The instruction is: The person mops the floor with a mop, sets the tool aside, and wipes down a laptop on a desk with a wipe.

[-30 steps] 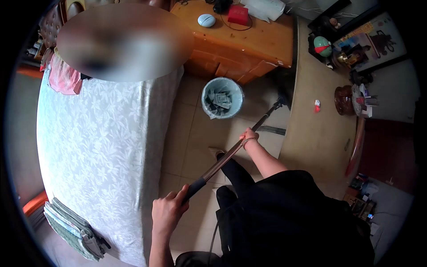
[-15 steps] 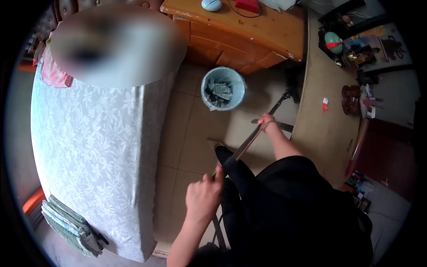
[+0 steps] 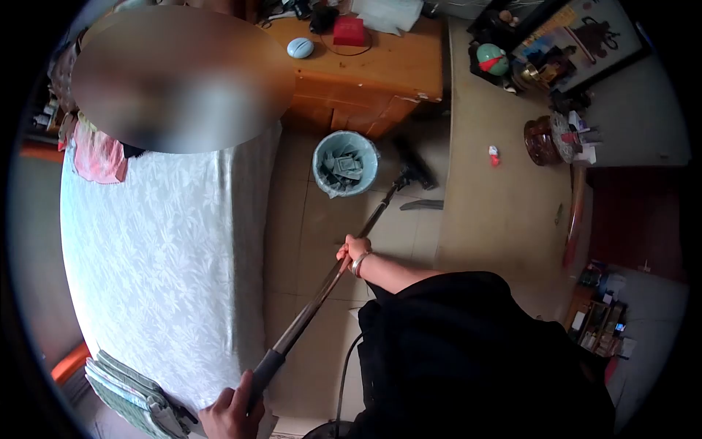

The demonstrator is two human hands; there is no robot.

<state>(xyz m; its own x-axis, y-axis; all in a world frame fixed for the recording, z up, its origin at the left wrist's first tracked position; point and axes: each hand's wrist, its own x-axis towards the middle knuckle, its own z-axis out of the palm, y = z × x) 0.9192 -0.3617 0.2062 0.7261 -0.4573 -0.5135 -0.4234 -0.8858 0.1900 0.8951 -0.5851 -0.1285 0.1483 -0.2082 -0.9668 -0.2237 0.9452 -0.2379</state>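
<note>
Both my hands are wrapped around a vacuum cleaner wand (image 3: 312, 301), a long metal tube slanting from lower left to upper right. My left hand (image 3: 232, 411) is closed on its grey upper handle, near the foot of the bed. Halfway along the tube, my right hand (image 3: 356, 251), with a bracelet at the wrist, grips it from the side. The black floor head (image 3: 415, 170) rests on the tiles between the bin and the long table. A black cord or hose (image 3: 344, 374) hangs beside my clothes.
A lined bin (image 3: 346, 133) with litter stands near the wand. Left is a bed (image 3: 161, 271) with folded cloths (image 3: 128, 395). A wooden cabinet (image 3: 358, 69) is behind. The long table (image 3: 504, 212) runs along the right. A blurred patch hides the upper left.
My hands and the wand have shifted left and down, away from the long table. The floor head has come out from the shadow by the cabinet and shows more fully. The view has also shifted.
</note>
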